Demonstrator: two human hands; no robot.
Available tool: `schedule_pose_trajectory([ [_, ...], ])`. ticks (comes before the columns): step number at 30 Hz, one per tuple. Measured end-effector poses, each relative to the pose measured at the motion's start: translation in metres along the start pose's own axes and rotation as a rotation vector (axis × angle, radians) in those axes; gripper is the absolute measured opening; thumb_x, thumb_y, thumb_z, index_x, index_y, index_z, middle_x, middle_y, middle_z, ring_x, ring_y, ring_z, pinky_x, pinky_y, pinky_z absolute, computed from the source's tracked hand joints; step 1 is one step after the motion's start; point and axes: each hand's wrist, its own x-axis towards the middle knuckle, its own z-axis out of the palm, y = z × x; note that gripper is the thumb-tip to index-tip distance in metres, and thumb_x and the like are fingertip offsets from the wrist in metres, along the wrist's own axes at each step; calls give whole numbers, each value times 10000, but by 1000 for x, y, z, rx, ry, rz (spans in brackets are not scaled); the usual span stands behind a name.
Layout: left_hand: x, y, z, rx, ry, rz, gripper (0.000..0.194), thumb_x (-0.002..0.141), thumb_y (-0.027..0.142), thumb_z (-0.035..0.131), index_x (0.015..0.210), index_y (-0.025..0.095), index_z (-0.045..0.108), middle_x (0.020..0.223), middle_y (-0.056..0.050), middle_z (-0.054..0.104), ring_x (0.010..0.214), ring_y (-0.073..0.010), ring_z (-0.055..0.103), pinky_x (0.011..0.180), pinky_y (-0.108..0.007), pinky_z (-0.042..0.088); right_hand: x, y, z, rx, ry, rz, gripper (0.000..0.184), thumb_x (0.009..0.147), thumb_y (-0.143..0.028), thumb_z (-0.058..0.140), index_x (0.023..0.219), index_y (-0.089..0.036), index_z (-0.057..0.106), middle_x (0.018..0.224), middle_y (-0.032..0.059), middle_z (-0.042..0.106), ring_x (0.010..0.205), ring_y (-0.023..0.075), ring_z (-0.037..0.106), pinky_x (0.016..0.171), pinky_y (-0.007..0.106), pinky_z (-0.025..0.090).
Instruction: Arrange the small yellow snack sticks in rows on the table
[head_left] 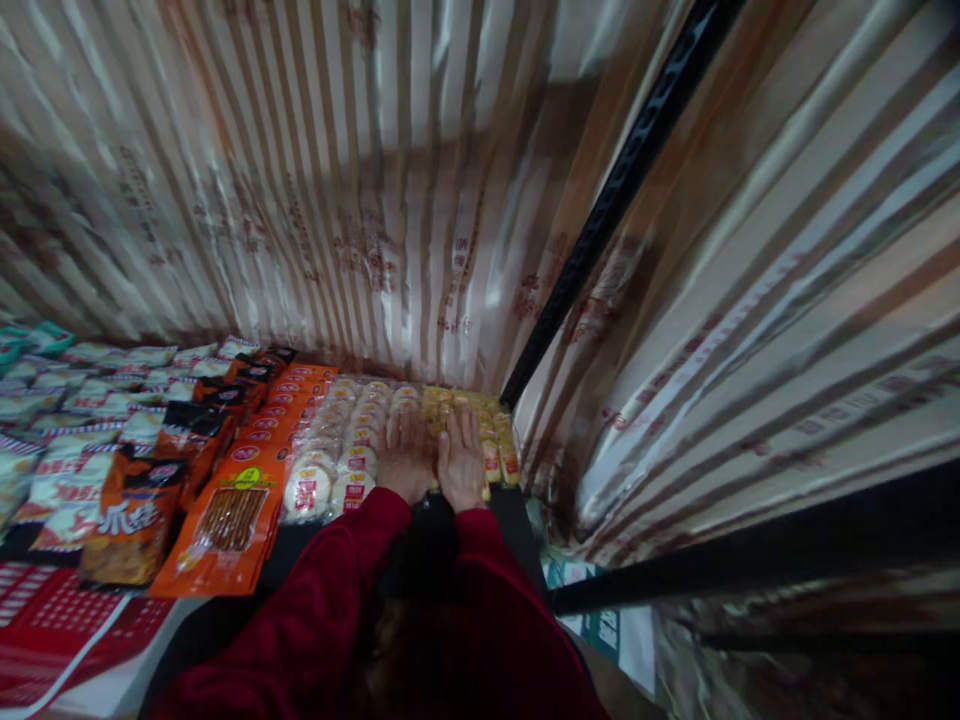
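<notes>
Both of my hands lie flat on rows of packaged snacks at the right end of a dark shelf [517, 520]. My left hand [406, 458], fingers stretched forward, rests on the round white rice crackers [356, 470] in clear wrappers. Beside it, my right hand [461, 462] lies with straight fingers over the small yellow-wrapped snacks [491, 455]. The hands are close together, and neither grips a packet. Parts of the wrapped rows are hidden under my palms.
Left of the crackers are overlapping orange packets of brown sticks [232, 515], orange-and-black bags [131, 515] and white snack bags [67, 480]. Striped plastic sheeting [390, 200] hangs behind. A black upright post [592, 240] stands at the right corner. A red perforated basket [67, 620] sits lower left.
</notes>
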Motion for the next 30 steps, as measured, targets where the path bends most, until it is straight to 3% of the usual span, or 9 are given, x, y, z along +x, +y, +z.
schedule_pose_trajectory([
  [5,19,-53,-18,53,-81,-107,546,895,331,215,1412,161,242,1492,-100,158,1376,-265,104,1098,-503,104,24,-53,18,56,-190,-123,508,934,-325,192,1386,-127,311,1488,53,192,1379,178,58,1110,353,173],
  [9,39,-85,-14,81,-77,-111,532,893,289,222,1412,177,238,1491,-85,163,1375,-262,109,1098,-508,105,49,-76,42,25,-312,-206,496,935,-305,201,1373,-116,336,1475,62,231,1378,169,60,1119,367,107],
  [12,51,-101,-5,93,-107,-65,528,888,245,232,1407,154,249,1480,-99,195,1371,-263,129,1101,-499,112,63,-82,59,-11,-385,-182,493,940,-333,184,1381,-161,324,1472,37,242,1378,154,60,1114,375,78],
  [17,61,-112,10,77,-97,-22,507,893,238,244,1387,142,300,1467,-100,233,1364,-263,160,1099,-504,126,69,-81,77,-46,-454,-86,501,934,-400,165,1389,-239,301,1479,-6,223,1376,168,92,1099,386,78],
  [21,61,-112,16,62,-75,-11,497,897,259,255,1377,153,327,1464,-96,243,1360,-270,176,1091,-517,136,65,-79,79,-50,-479,-75,512,935,-397,137,1395,-229,289,1475,-10,235,1373,166,107,1099,373,68],
  [26,64,-114,10,46,-54,-16,499,901,284,253,1379,161,326,1455,-116,265,1357,-268,188,1087,-508,137,72,-81,76,-58,-469,-88,513,935,-402,136,1395,-234,290,1479,-2,222,1376,162,91,1099,366,53],
  [30,71,-126,3,68,22,-104,508,893,345,280,1378,202,332,1464,-116,249,1370,-270,136,1086,-516,94,82,-88,76,-42,-455,-117,514,934,-413,144,1384,-237,318,1487,4,201,1379,189,64,1099,384,40],
])
